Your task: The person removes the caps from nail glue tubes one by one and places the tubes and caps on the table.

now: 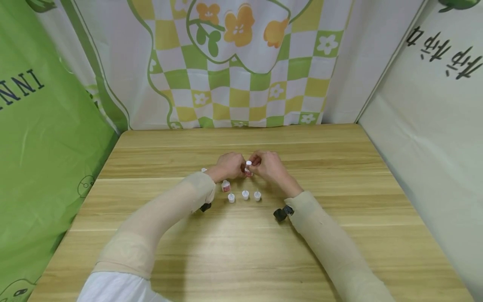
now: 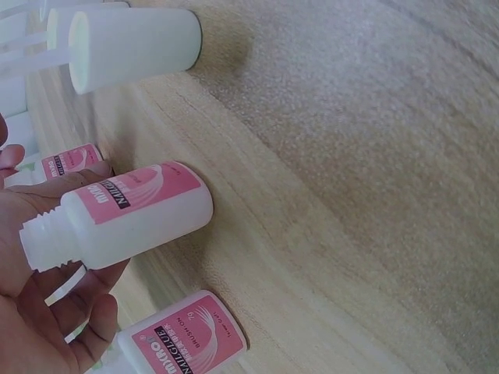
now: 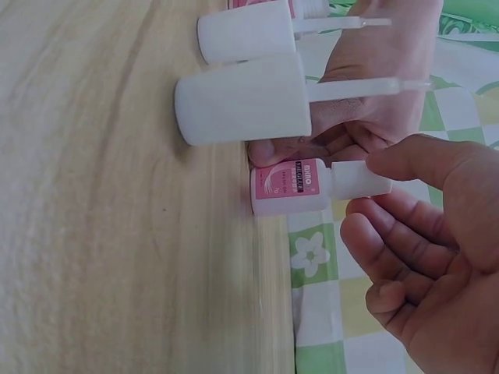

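At the middle of the table, my left hand (image 1: 231,165) holds a small nail glue bottle (image 3: 290,187) with a pink label, upright, its thumb at the base. From the other side my right hand (image 1: 268,165) pinches the bottle's white cap (image 3: 361,178) between thumb and fingers, right at the neck. An uncapped nail glue bottle (image 2: 140,214) stands close by the left hand, its threaded neck bare. Another nail glue bottle (image 2: 187,335) appears beside it in the left wrist view. Nearer me, white brush caps (image 1: 245,195) stand in a row, thin brushes pointing up.
The wooden table (image 1: 241,251) reaches forward to a checked, flowered curtain (image 1: 241,84). A green cloth (image 1: 45,126) hangs along the left side and a pale one (image 1: 426,126) along the right. A black wrist camera (image 1: 281,214) hangs under the right sleeve.
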Motion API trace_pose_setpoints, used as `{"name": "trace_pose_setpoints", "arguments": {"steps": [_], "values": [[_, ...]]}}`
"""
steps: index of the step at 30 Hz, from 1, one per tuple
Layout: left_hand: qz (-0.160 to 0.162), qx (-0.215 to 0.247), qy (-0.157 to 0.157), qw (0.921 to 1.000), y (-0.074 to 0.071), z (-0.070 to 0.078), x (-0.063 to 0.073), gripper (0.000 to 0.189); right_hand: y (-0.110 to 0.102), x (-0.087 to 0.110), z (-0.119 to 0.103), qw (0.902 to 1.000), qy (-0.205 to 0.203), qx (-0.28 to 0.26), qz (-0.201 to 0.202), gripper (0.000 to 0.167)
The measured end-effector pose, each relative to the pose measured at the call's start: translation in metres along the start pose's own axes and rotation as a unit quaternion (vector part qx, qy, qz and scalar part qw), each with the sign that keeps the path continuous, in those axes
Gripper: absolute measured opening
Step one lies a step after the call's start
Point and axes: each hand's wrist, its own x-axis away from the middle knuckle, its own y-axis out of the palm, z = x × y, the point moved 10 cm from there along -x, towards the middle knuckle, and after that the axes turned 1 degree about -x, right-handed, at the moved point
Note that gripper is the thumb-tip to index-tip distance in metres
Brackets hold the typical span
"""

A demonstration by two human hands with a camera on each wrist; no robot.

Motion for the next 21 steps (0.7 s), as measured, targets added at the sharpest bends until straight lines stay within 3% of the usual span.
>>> {"name": "trace_pose_setpoints", "arguments": {"steps": [21], "values": [[0.005,-0.005,-0.004,1.0,0.0,-0.0013,-0.0004,0.016,0.0,-0.0007,-0.0017,1.0,0.003,0.002,0.0,0.017]]}}
